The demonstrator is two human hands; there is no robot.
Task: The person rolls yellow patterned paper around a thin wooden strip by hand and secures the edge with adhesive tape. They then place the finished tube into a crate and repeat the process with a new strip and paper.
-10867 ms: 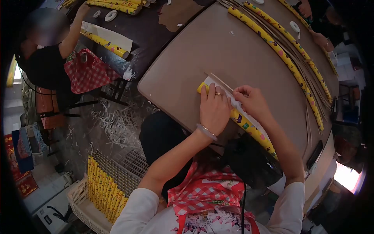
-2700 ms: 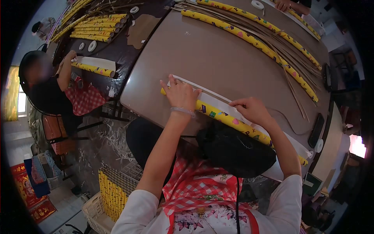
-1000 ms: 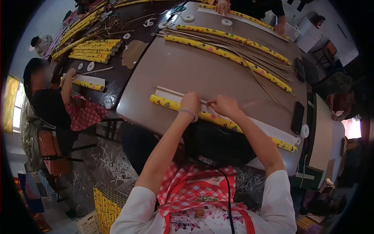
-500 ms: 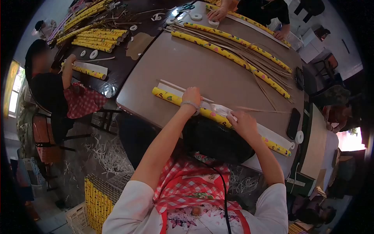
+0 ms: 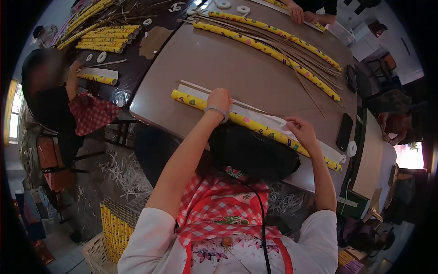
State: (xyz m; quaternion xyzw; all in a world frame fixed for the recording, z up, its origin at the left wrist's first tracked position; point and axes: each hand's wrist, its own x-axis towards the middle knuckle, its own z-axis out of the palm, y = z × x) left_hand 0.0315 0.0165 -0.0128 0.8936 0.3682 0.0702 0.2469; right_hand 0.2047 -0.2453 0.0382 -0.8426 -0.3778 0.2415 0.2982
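A long yellow patterned paper roll point(image 5: 246, 121) lies near the table's front edge, its white inner side point(image 5: 267, 116) showing along the far side. A thin pale strip point(image 5: 196, 85) runs along that white edge. My left hand point(image 5: 220, 100) is closed over the paper's edge near the left part of the roll, its fingertips partly hidden. Further right, my right hand point(image 5: 302, 131) has thumb and forefinger bent together at the white edge of the paper. Its other fingers are curled.
Two more yellow rolls point(image 5: 269, 45) and several thin brown strips point(image 5: 292, 59) lie across the table. A black phone point(image 5: 344, 130) and a white tape roll point(image 5: 351, 148) are at the right. Co-workers handle similar rolls at the left and far side. A black cushion-like object point(image 5: 253, 148) sits before me.
My right hand has moved right and slightly up along the roll; the crumpled white material near it now lies flatter. My left hand stays on the paper. The far co-worker's hands have come together.
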